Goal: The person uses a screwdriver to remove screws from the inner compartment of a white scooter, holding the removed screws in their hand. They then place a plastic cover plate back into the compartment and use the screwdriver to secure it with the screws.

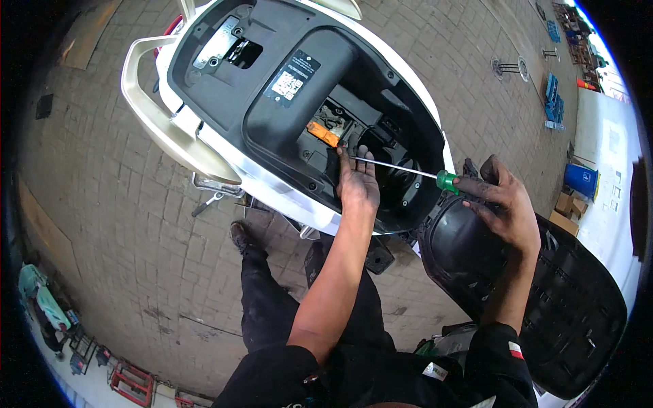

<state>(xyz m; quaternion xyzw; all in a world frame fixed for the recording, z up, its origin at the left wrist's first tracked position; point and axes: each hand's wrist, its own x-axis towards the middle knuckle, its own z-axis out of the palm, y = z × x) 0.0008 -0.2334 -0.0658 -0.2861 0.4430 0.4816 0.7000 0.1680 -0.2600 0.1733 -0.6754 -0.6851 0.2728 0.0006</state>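
- R hand [503, 205]: mine, fingers part-curled, holding 1 screwdriver [446, 181] by end of grn. hdl.; metal shaft runs L to my other hand.
- L hand [359, 183]: fingers part-open, at shaft's far end; from here I can't tell if it grips anything.
- Orange pc. [322, 134]: just past L fingertips, in blk. compartment [410, 112] of wht. scooter [275, 197].
- Blk. seat [578, 313]: below/right of R hand.
- Beige grab rail [158, 132]: well left of L hand.

Well behind the right hand [502, 204], a black sleeve [488, 355] bears a white-and-red patch [515, 349], and below the left hand [358, 182] are dark trousers [269, 299].
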